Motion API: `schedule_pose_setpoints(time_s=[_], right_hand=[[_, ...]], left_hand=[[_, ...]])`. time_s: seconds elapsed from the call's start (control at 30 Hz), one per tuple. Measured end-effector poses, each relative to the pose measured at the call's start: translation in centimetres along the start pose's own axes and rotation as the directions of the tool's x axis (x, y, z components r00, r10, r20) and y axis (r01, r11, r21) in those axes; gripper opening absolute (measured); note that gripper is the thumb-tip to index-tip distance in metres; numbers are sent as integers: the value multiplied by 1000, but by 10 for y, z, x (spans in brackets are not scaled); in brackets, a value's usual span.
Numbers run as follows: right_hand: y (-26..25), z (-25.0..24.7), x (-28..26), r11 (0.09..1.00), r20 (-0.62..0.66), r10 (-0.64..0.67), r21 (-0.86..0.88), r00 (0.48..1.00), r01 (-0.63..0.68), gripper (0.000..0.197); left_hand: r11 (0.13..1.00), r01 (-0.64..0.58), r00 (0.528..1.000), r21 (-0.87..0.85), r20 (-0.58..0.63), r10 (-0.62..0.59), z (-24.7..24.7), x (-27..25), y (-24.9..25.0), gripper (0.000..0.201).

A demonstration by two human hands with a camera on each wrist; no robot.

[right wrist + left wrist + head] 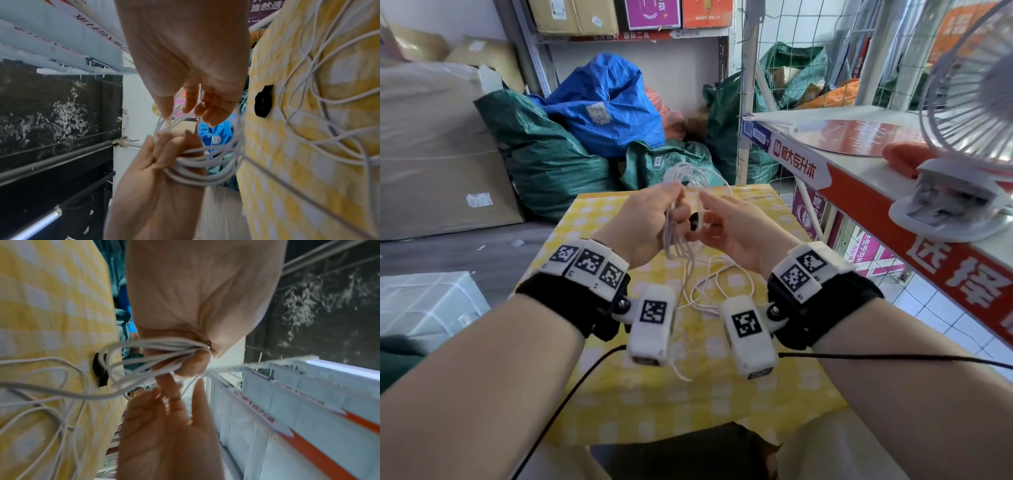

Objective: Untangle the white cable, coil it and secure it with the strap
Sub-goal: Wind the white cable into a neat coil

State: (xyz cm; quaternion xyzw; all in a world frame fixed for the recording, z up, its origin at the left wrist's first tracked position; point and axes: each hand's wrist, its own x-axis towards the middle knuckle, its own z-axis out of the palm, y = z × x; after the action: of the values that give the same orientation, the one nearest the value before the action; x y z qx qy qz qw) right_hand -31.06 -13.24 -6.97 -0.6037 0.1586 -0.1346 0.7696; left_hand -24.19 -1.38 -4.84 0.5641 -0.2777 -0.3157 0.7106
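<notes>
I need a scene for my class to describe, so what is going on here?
A person is coiling a white cable above a table with a yellow checked cloth. The left hand grips the gathered loops, while the right hand guides a strand. Loose cable trails on the cloth, and the black strap lies there unused.

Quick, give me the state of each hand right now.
Left hand: fingers curled around the gathered loops of the white cable.
Right hand: fingers extended, tips at the cable strands, gripping nothing clearly.

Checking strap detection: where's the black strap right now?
The black strap lies on the yellow checked tablecloth, apart from both hands; in the head view it shows between the left hand and right hand, beside the white cable loops.
</notes>
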Motion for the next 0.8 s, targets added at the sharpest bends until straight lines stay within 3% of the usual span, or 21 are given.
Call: schedule_pose_setpoints(time_s=[0.13,0.27,0.37,0.5,0.6,0.8], right_hand=[[8,2,-10,971,168,107,-227,980,-67,20],[7,13,-17,911,319,146,-412,936,-2,15],[5,17,-19,906,365,167,-423,916,3,14],[1,20,-24,935,484,221,-352,847,-42,6],[2,21,-25,929,479,250,-363,842,-70,21],[13,7,-16,815,243,245,-576,939,-64,28]], left_hand=[[978,-18,999,-209,-37,10,-15,0,14,34],[967,-75,994,-245,-95,53,-26,-3,20,36],[953,-95,991,-289,-116,64,-33,-7,22,34],[934,-90,992,-345,-116,53,-44,-11,26,35],[920,-109,988,-377,-142,59,-53,-12,29,38],[893,-195,955,-406,-286,79,-96,-13,36,45]])
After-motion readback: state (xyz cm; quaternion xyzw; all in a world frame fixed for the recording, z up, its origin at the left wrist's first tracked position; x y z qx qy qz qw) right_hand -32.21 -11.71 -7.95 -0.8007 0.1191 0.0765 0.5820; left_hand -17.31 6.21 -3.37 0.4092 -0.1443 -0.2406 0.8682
